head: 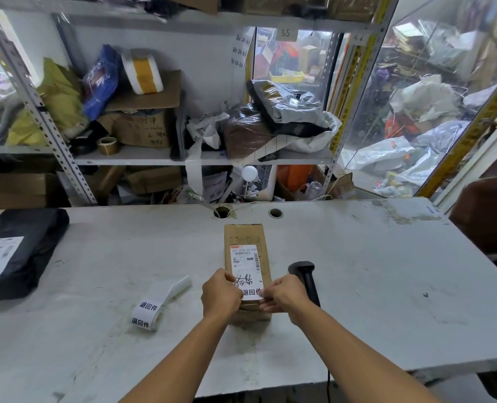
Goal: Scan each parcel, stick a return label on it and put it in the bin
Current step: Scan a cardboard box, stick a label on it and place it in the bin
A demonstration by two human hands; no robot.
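Observation:
A narrow brown cardboard parcel [246, 237] lies lengthwise in the middle of the white table [357, 271], with a white shipping label on top. A white return label [252, 292] with black characters sits on the parcel's near end. My left hand [221, 293] pinches the label's left edge. My right hand [282, 296] pinches its right edge. A black handheld scanner [306, 276] lies just right of the parcel, behind my right hand. A strip of return labels [157, 303] curls on the table to the left.
A black bagged parcel [17, 251] with a white label lies at the table's left edge. Two cable holes [275, 212] sit at the back of the table. Shelves [165, 159] behind hold boxes, bags and tape. A brown chair back [485, 213] stands at right.

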